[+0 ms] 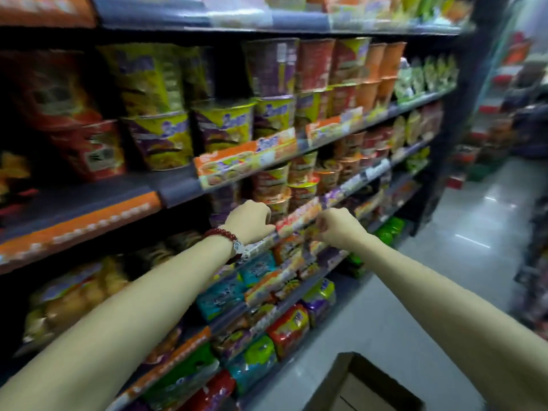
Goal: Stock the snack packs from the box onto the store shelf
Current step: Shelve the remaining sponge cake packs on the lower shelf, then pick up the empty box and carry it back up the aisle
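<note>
A supermarket aisle is shown, with a tall dark metal store shelf (178,185) lined with cup noodles and bagged snacks, and a pale tiled floor (462,221) to the right. An open brown cardboard box (364,384) is seen on the floor near the shelf's foot, at the bottom edge of the view; its contents cannot be made out.

Both arms are stretched toward the front edge of a middle tier. The left hand (250,222), marked by a red bead bracelet (221,234), is curled loosely at that edge. The right hand (336,226) is pinched at the same edge, possibly on a small orange snack pack (296,221), though blur hides whether anything is truly held.

A slip is judged the main risk: packs stacked tightly along the front edge could be nudged off onto the floor if the pack is pushed in carelessly.
</note>
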Action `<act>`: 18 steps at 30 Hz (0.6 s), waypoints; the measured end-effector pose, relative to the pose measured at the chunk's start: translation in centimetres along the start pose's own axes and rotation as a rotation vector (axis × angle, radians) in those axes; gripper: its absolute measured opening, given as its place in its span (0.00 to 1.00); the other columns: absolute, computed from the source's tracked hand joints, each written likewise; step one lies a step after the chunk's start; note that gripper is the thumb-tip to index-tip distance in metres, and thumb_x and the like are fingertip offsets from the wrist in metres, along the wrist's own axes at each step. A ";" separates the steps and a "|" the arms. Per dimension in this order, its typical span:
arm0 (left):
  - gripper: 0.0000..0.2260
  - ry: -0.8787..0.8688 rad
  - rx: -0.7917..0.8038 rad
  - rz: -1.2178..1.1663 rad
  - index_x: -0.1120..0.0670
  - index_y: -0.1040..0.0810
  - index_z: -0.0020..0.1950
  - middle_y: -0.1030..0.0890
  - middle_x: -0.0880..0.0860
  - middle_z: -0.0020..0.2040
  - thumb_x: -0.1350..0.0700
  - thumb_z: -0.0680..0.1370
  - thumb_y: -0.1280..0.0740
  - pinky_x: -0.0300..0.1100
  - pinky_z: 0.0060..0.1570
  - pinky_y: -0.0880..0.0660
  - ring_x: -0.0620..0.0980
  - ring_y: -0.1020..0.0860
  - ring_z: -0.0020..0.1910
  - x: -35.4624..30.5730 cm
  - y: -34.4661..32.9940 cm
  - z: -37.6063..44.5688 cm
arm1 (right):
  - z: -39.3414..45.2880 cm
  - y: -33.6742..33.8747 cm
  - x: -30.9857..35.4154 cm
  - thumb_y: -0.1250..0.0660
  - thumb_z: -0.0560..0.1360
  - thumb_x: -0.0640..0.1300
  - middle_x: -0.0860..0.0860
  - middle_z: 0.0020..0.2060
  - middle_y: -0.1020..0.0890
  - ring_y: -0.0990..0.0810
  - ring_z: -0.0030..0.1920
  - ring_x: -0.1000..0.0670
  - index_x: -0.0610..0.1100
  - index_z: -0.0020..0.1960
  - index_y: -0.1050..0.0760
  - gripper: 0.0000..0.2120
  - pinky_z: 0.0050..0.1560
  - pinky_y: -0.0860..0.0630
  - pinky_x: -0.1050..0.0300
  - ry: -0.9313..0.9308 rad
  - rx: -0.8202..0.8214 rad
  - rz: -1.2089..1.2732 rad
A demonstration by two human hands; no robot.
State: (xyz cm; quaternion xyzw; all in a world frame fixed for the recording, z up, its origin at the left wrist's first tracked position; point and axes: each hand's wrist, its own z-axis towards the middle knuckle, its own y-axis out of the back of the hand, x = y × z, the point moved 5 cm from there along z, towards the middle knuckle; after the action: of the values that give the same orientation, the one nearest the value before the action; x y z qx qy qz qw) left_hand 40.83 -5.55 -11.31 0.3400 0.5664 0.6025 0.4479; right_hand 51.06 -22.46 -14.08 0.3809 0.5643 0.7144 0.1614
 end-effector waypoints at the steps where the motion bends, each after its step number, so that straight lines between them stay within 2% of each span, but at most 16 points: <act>1: 0.12 -0.006 0.050 -0.024 0.55 0.19 0.49 0.18 0.54 0.46 0.47 0.75 0.34 0.44 0.44 0.25 0.55 0.20 0.46 -1.6 -0.8 0.6 | -0.2 0.1 -2.1 0.28 0.71 0.48 0.47 0.42 0.19 0.22 0.45 0.46 0.44 0.44 0.24 0.09 0.44 0.23 0.52 -0.035 0.013 -0.004; 6: 0.12 -0.191 0.165 -0.100 0.59 0.19 0.46 0.19 0.54 0.40 0.50 0.76 0.35 0.45 0.38 0.22 0.53 0.20 0.40 -10.9 -4.7 4.1 | -1.7 0.3 -10.9 0.28 0.71 0.46 0.47 0.41 0.19 0.22 0.44 0.46 0.42 0.44 0.23 0.08 0.43 0.22 0.51 -0.167 0.037 -0.001; 9: 0.11 -0.263 0.219 -0.097 0.59 0.20 0.45 0.17 0.57 0.43 0.51 0.76 0.35 0.47 0.42 0.22 0.55 0.20 0.44 -14.0 -7.7 6.2 | -2.8 -0.3 -15.4 0.28 0.72 0.46 0.47 0.43 0.19 0.23 0.45 0.46 0.41 0.46 0.23 0.09 0.45 0.22 0.50 -0.273 0.064 0.017; 14: 0.11 -0.400 0.343 -0.094 0.59 0.20 0.49 0.19 0.58 0.48 0.52 0.76 0.35 0.47 0.45 0.24 0.57 0.21 0.50 -18.5 -13.2 9.0 | -5.2 -2.3 -22.0 0.29 0.72 0.46 0.45 0.48 0.19 0.23 0.53 0.44 0.40 0.50 0.21 0.11 0.49 0.23 0.50 -0.476 0.074 0.058; 18: 0.10 -0.487 0.444 -0.105 0.57 0.20 0.48 0.17 0.57 0.48 0.53 0.74 0.34 0.47 0.47 0.23 0.56 0.20 0.50 -20.8 -18.2 10.8 | -7.5 -4.5 -26.1 0.29 0.72 0.45 0.43 0.49 0.18 0.22 0.53 0.43 0.39 0.50 0.21 0.12 0.55 0.23 0.48 -0.666 0.077 0.096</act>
State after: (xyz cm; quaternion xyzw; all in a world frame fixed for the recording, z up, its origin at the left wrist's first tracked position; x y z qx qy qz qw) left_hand 61.22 -21.52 -25.83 0.5335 0.5769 0.3417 0.5155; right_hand 61.86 -43.44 -28.25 0.6255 0.4885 0.5355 0.2886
